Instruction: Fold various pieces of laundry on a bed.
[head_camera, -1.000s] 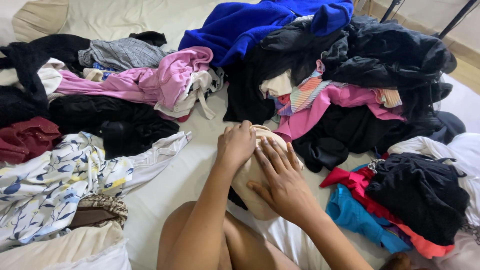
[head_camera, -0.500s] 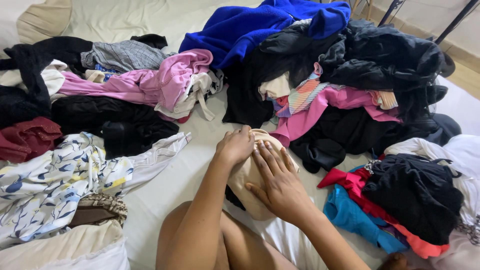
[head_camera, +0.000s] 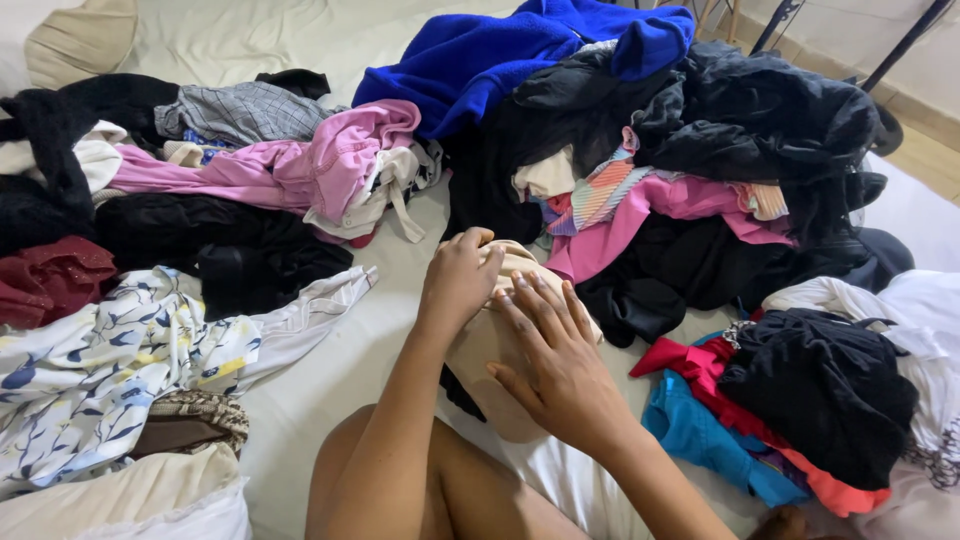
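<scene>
Your left hand (head_camera: 458, 280) and right hand (head_camera: 555, 362) cover most of the beige folded cloth (head_camera: 490, 345), so you cannot see its shape. Left of that cloth, the white floral-print fabric (head_camera: 100, 370) runs off the frame edge; right of it, the white garment (head_camera: 920, 320) does too.

The folded garment (head_camera: 495, 335) under the hands is beige. Around it lie a royal blue fleece (head_camera: 500, 55), a pink shirt (head_camera: 300, 165), a grey checked piece (head_camera: 240, 110), a white blue-and-yellow floral cloth (head_camera: 100, 370), and black clothes (head_camera: 770, 115).
</scene>
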